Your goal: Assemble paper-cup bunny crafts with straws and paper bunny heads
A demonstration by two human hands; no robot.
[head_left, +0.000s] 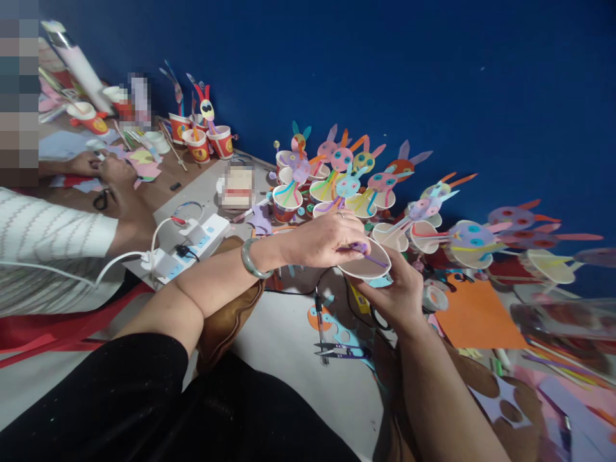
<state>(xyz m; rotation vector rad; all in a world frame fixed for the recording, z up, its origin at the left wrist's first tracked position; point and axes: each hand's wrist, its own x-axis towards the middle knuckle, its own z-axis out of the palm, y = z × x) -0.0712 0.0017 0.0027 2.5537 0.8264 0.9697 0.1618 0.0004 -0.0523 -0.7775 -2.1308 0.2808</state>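
Observation:
My right hand holds a paper cup from the outside, its white inside tilted toward me. My left hand, with a bangle on the wrist, pinches a thin purple strip over the cup's mouth. The strip's free end reaches inside, against the cup wall. Whether it is paper or a pipe cleaner I cannot tell. Below the cup lie a pair of purple-handled thread snips, a pen and an orange paper disc with eyes. Light-blue paper with round cut-outs is beside them.
Several cups with paper rabbit heads line the blue wall. A power strip with plugs lies left, near a co-worker's arm. On the right are orange paper, a tape roll and coloured sticks.

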